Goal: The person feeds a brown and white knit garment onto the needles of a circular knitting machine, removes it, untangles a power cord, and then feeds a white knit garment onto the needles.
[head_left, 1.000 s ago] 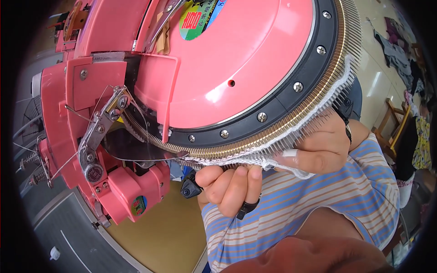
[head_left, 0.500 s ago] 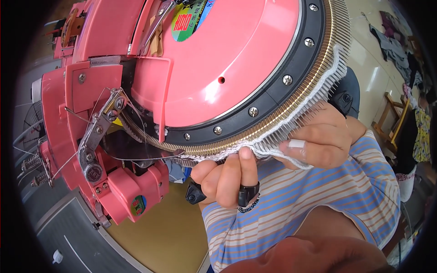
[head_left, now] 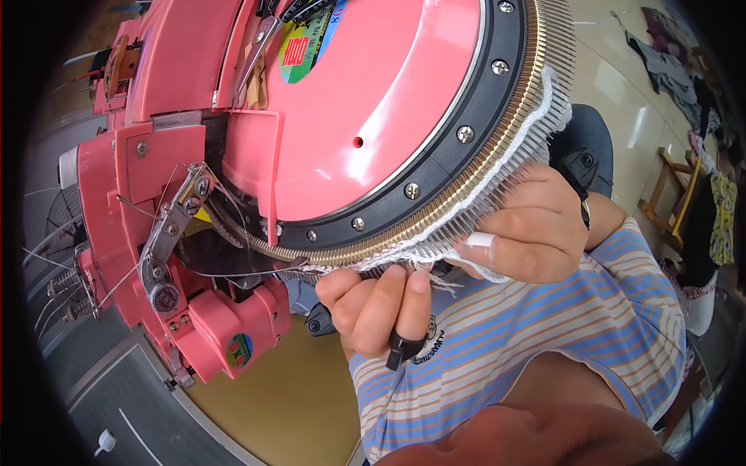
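Observation:
A strip of white knit fabric (head_left: 536,116) runs along the pins (head_left: 497,186) on the rim of a round pink linking machine (head_left: 342,147). My left hand (head_left: 377,307) is closed at the lower rim, its fingertips pressed on the fabric edge, and a black band circles one finger. To its right, my right hand (head_left: 536,225) is curled beneath the pins with the fabric's edge between thumb and fingers. White tape (head_left: 479,240) wraps the right thumb. Loose yarn ends (head_left: 443,286) hang between the hands. The fabric's underside is hidden by my fingers.
On the left, a metal arm (head_left: 172,233) with thread and a dark curved plate (head_left: 225,260) reach toward the rim. A pink motor housing (head_left: 237,326) sits below them. At the far right, clothes (head_left: 668,70) and a wooden stool (head_left: 670,190) are on the floor.
The machine's dial appears farther left in view. My left hand has lowered slightly from the pins, and loose yarn ends now show beside its fingertips. My right hand still grips the fabric.

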`<state>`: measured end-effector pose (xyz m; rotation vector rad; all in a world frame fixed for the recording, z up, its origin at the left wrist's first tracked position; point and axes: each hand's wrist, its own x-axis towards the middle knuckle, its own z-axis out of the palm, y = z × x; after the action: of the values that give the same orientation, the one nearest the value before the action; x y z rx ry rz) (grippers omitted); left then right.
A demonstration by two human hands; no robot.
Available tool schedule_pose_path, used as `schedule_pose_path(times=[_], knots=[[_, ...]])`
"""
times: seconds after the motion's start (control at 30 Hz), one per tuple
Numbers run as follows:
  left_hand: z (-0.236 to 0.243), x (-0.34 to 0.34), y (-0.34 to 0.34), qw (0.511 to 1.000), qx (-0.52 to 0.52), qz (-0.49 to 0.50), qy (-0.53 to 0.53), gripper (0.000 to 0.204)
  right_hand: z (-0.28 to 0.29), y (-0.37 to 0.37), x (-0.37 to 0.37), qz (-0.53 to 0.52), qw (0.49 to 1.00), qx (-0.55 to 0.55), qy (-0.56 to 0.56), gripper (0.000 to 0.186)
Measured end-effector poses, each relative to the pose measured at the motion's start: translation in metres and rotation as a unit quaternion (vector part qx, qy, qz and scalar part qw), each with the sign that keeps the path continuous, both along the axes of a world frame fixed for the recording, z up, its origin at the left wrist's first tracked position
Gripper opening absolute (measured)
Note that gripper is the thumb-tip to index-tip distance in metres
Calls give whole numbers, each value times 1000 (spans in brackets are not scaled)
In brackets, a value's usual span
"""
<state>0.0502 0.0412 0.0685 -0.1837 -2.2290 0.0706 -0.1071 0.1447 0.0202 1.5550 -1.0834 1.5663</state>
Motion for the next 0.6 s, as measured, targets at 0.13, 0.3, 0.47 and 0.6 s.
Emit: schedule_pose_path(times=[0.13, 0.3, 0.47, 0.6], knots=[[-2, -5, 0, 996, -79, 47, -7, 16, 1, 1, -3, 4, 1000, -7, -10, 13], [-6, -9, 6, 993, -56, 100, 25, 16, 2, 1, -4, 3, 1000, 2, -19, 10], [8, 3, 4, 997, -3, 54, -56, 21, 3, 0, 1, 18, 1000, 0, -9, 10], [13, 13, -5, 995, 16, 31, -96, 18, 5, 0, 3, 24, 999, 21, 17, 13]])
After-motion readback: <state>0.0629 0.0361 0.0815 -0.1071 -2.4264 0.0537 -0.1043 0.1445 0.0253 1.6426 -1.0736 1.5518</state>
